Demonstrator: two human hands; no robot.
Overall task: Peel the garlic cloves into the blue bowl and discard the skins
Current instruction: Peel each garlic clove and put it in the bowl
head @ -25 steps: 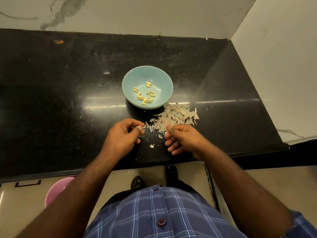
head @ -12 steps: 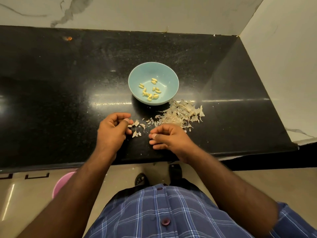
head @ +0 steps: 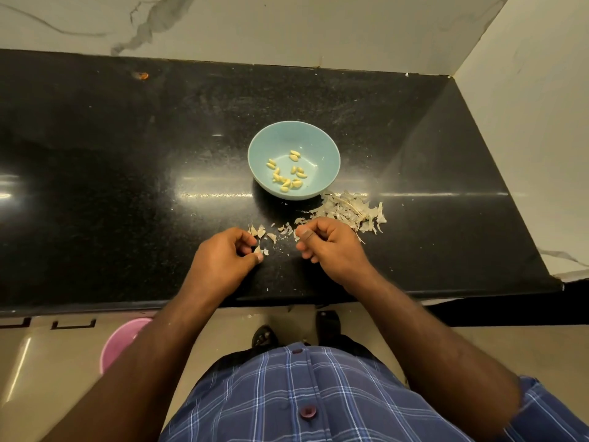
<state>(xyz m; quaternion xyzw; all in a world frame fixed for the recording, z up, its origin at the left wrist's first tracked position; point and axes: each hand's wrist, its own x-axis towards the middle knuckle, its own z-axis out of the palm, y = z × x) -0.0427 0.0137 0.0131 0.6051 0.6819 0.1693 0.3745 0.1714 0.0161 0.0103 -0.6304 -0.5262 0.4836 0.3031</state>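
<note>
Peeled cloves [head: 288, 175] lie in the bowl [head: 322, 154]; skins [head: 350, 210] are heaped just right of it on the tabletop [head: 127, 186]. The left hand [head: 223, 260] pinches a skin scrap; the right hand [head: 331, 244] is curled, its contents hidden. Best rake scraps into one heap before lifting.

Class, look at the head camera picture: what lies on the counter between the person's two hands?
Loose garlic skins on the bare black counter, between left hand and right hand.
</note>
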